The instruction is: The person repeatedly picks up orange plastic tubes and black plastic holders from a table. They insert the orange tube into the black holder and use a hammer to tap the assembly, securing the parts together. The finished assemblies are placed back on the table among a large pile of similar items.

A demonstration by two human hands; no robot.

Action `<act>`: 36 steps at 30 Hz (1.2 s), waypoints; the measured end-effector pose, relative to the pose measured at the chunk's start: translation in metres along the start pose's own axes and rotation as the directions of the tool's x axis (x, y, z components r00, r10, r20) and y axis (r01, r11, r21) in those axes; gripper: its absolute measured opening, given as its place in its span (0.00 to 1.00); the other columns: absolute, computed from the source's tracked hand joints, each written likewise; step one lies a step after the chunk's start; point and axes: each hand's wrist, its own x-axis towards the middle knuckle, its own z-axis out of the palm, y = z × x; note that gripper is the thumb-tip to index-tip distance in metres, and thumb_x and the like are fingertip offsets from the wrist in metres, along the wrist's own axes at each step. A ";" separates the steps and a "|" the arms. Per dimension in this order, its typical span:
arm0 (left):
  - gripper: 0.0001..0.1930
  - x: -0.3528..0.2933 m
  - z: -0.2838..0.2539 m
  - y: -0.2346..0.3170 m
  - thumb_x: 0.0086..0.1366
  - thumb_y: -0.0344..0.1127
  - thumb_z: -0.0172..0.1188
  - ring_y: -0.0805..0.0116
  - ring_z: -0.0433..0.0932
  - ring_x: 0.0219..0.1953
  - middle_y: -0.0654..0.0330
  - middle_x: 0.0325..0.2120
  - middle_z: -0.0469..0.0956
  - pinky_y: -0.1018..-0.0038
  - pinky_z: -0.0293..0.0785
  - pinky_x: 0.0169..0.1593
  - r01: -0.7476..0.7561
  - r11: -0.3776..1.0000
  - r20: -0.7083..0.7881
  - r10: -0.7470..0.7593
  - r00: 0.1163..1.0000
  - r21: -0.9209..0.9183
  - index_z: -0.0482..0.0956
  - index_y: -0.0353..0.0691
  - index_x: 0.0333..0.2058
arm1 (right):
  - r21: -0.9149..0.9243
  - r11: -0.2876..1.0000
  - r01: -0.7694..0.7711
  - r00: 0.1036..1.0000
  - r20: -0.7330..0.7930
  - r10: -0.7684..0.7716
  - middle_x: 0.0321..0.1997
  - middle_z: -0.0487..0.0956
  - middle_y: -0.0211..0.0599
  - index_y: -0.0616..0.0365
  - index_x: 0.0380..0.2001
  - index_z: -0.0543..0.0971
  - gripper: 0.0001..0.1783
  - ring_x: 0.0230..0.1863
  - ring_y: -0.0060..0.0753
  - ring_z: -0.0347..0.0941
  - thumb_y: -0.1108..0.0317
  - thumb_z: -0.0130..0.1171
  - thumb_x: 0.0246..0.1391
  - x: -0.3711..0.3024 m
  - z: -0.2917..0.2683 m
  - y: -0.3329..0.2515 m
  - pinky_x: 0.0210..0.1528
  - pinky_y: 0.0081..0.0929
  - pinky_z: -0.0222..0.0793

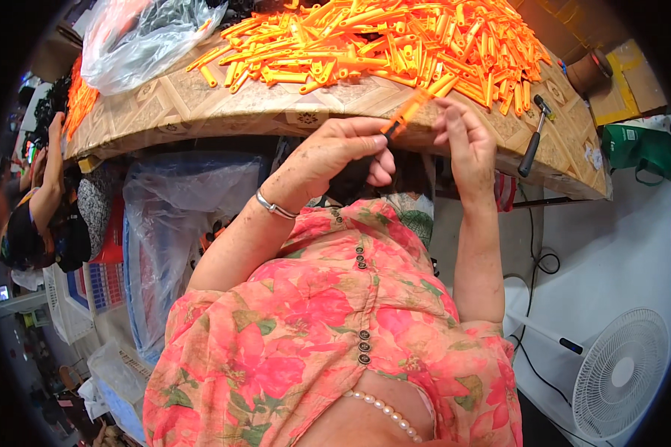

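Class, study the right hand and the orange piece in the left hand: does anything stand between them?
Nothing visible does: the right hand is just beside the orange piece, which the left hand holds.

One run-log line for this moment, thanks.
left hand: holds orange-and-black piece | right hand: beside it, contact unclear | table: orange pieces heaped | hammer: right of heap

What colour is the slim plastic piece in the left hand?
The slim plastic piece is mostly orange, with black at the gripped end; best in head view.
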 end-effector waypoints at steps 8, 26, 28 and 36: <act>0.24 0.013 -0.007 -0.007 0.68 0.28 0.49 0.69 0.82 0.34 0.56 0.36 0.80 0.73 0.81 0.42 0.000 0.984 -0.108 -0.019 0.994 -0.176 0.62 0.32 0.62 | -0.776 0.599 0.197 0.966 0.051 -0.252 0.41 0.77 0.40 0.54 0.45 0.80 0.21 0.45 0.43 0.74 0.56 0.65 0.50 0.050 0.002 0.019 0.49 0.41 0.65; 0.20 0.009 -0.010 -0.010 0.67 0.28 0.51 0.69 0.82 0.35 0.56 0.36 0.80 0.74 0.81 0.43 0.014 0.983 -0.167 -0.045 0.985 -0.181 0.69 0.32 0.57 | -0.300 0.953 0.032 0.956 -0.269 -0.116 0.26 0.81 0.31 0.59 0.36 0.84 0.08 0.28 0.18 0.75 0.68 0.61 0.57 0.046 -0.002 0.035 0.31 0.20 0.70; 0.20 0.008 -0.010 -0.010 0.67 0.29 0.51 0.69 0.82 0.35 0.56 0.36 0.80 0.74 0.81 0.43 0.014 0.984 -0.176 -0.046 0.983 -0.176 0.69 0.32 0.57 | -0.164 0.986 0.019 0.960 -0.273 -0.064 0.27 0.80 0.27 0.61 0.36 0.83 0.08 0.29 0.15 0.73 0.69 0.60 0.58 0.043 -0.004 0.033 0.32 0.18 0.69; 0.18 0.004 0.002 -0.009 0.69 0.36 0.55 0.70 0.81 0.33 0.57 0.33 0.80 0.75 0.82 0.39 0.003 0.999 -0.109 -0.008 0.994 -0.054 0.72 0.32 0.53 | -0.083 0.986 -0.141 0.923 0.348 0.162 0.32 0.79 0.26 0.63 0.35 0.80 0.04 0.32 0.13 0.72 0.73 0.61 0.57 0.016 -0.017 -0.020 0.36 0.14 0.68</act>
